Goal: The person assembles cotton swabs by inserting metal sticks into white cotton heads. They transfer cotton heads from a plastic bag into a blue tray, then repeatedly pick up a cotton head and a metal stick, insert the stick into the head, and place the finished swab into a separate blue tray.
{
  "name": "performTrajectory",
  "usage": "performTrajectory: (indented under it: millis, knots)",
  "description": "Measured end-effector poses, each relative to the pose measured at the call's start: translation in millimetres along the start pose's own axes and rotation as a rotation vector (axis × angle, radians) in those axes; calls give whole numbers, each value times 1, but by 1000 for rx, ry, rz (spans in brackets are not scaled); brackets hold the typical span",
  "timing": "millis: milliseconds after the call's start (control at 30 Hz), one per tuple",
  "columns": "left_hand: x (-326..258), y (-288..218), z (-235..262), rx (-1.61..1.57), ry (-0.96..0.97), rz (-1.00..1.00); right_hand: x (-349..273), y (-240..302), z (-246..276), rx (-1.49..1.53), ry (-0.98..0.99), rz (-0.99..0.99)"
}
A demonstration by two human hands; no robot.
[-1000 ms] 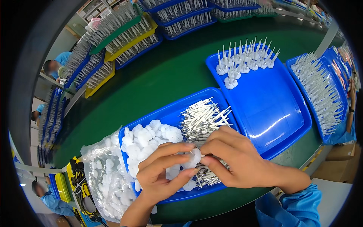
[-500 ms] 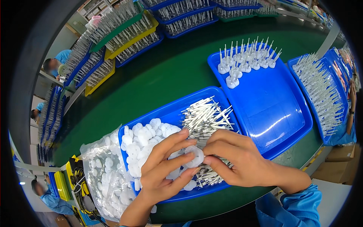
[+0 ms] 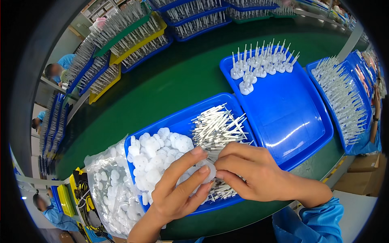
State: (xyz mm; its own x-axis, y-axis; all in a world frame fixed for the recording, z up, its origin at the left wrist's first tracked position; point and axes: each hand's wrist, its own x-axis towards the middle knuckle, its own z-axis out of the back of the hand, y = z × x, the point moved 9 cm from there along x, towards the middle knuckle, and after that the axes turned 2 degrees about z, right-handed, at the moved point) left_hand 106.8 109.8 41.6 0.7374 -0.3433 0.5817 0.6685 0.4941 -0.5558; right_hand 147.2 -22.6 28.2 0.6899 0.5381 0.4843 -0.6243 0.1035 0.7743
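A translucent white plastic disc point(image 3: 209, 170) is held between the thumb and fingers of my left hand point(image 3: 170, 194). My right hand point(image 3: 259, 172) pinches with thumb and forefinger right at the disc's right edge; what lies between those fingertips is hidden. Both hands hover over a blue tray point(image 3: 162, 121). Its left part holds a heap of similar white discs point(image 3: 152, 156), its right part a pile of thin white and grey rods point(image 3: 221, 125). In a second blue tray point(image 3: 279, 117) to the right, several upright rods on white bases point(image 3: 263, 65) stand along the far end.
A clear bag of white discs point(image 3: 115, 190) lies left of the near tray. More trays of upright rods point(image 3: 340, 101) stand at right, and stacked ones point(image 3: 198, 24) at the back. Black cables point(image 3: 87, 198) lie far left. Other people point(image 3: 60, 69) are at the left edge.
The disc has turned between my fingers and shows less of its face. My left fingers have shifted slightly down around it; my right hand has edged a little left.
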Motion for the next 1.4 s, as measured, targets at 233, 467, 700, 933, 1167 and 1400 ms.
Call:
performTrajectory:
  millis: [233,467,700,933,1167,1400]
  knots:
    - [-2,0,-1,6,25,-36,0,4,-1,-34,-1,31]
    - [-4,4,0,-20,5,2,0,9,-3,-107,-26,55]
    - [-20,58,24,-506,-403,469,52,-65,32,-673,40,-291]
    - [-24,79,13,-535,-159,767,61,-82,14,-859,155,-295]
    - [-27,79,-7,-781,-118,788,41,-20,27,-480,-195,34]
    - [-26,79,-12,-909,-143,851,21,-25,10,82,-119,-127]
